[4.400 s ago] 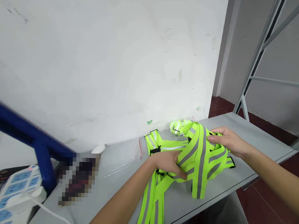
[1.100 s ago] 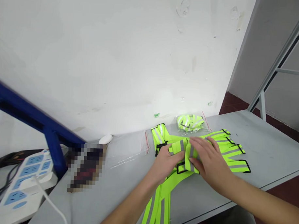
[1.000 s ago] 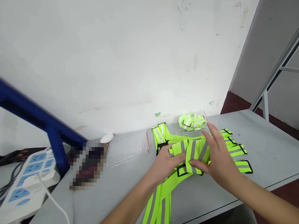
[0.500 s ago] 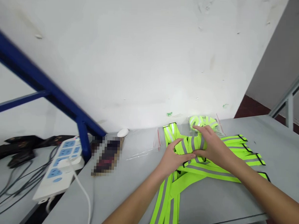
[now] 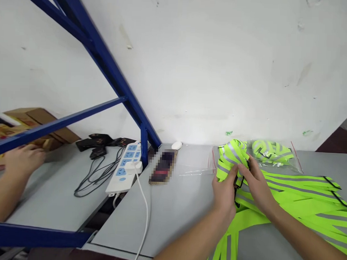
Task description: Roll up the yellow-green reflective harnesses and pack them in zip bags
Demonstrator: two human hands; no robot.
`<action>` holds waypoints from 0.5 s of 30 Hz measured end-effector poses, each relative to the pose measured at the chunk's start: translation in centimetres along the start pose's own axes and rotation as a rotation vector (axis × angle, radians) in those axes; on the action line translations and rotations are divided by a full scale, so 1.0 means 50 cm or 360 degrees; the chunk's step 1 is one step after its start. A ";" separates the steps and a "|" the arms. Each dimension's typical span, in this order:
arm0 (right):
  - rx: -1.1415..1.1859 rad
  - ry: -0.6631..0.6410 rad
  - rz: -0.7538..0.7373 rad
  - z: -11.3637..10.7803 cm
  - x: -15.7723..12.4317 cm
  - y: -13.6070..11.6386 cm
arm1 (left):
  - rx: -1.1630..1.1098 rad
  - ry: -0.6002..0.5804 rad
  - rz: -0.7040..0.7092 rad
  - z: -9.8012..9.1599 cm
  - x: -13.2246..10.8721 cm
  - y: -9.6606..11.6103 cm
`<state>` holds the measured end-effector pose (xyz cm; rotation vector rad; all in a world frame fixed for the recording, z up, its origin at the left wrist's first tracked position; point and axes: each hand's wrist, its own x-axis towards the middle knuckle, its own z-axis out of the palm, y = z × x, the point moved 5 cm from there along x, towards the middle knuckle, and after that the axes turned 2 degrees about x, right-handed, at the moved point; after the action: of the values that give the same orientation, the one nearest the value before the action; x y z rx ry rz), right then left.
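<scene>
A bundled neon-yellow reflective strap (image 5: 232, 156) with grey stripes is between my two hands, lifted over the table. My left hand (image 5: 226, 187) grips it from the left and below, thumb up against the bundle. On the other side, my right hand (image 5: 255, 180) holds its lower right edge, its thumb close to the left one. Black buckle parts hang under the bundle, partly hidden by my fingers. Beneath and to the right, more reflective straps (image 5: 304, 208) lie spread flat, some with black buckles. Behind my right hand, a clear bag (image 5: 272, 153) contains another folded strap.
A flat clear plastic bag (image 5: 199, 169) lies left of my hands. Farther left are a pixelated phone-shaped object (image 5: 163, 167), a white oval thing (image 5: 176, 145), a power strip (image 5: 126, 168) with cables, and a blue metal frame (image 5: 118, 80). Another person's hand (image 5: 26, 159) is beside cardboard boxes (image 5: 45, 121).
The view has swung left, bringing another person's hand and boxes into sight. My hands have turned the strap bundle more upright and drawn closer together at its lower part.
</scene>
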<state>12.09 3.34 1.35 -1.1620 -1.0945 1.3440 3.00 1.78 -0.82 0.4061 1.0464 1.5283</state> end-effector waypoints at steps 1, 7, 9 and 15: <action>-0.0025 0.0015 -0.0073 0.004 -0.001 -0.001 | -0.0025 0.0009 0.0032 -0.001 -0.001 0.001; -0.0276 0.0293 -0.0033 0.011 -0.004 0.020 | 0.0050 0.0082 -0.0165 -0.003 -0.025 -0.023; -0.0365 0.0348 -0.0107 0.004 -0.008 0.010 | 0.0128 0.0109 -0.0247 -0.007 -0.037 -0.033; -0.0523 0.0509 -0.0455 -0.051 -0.017 -0.050 | 0.0908 -0.0498 0.0176 0.005 -0.024 0.027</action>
<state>14.96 2.75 3.57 -1.3435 -1.2164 0.7451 2.68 0.91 0.73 1.0783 1.2105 1.1876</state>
